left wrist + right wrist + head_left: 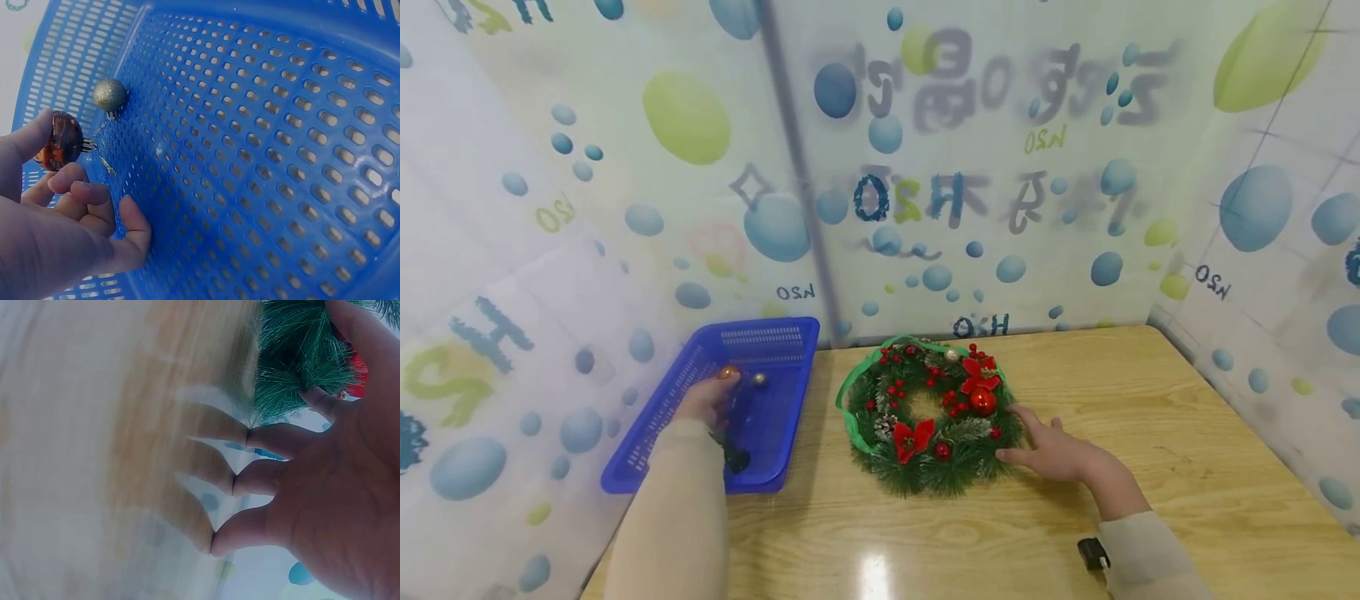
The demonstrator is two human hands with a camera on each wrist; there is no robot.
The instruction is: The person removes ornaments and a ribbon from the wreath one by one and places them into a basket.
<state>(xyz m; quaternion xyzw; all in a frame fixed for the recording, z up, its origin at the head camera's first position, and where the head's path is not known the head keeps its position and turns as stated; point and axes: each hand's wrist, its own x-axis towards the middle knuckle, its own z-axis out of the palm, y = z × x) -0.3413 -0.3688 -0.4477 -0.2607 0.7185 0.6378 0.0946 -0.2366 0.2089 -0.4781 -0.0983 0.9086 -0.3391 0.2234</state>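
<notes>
In the blue plastic basket [760, 433], my left hand [702, 402] pinches a shiny copper-orange Christmas bauble [65, 141] between thumb and fingers. The bauble has a metal cap and a gold string. A smaller gold glitter bauble [110, 95] lies in the basket just beyond it. On the table, my right hand [1054, 450] is at the right edge of a green Christmas wreath [951, 479], thumb and forefinger against its needles. Its other fingertips rest on the tabletop, spread apart, in the right wrist view. Red bows, berries, a pine cone and red baubles decorate the wreath.
A green ribbon [847, 396] loops along the wreath's left side. The wooden table [1150, 417] meets a patterned curtain [925, 208] at its back edge. The basket stands at the table's left, its perforated walls rising around my left hand.
</notes>
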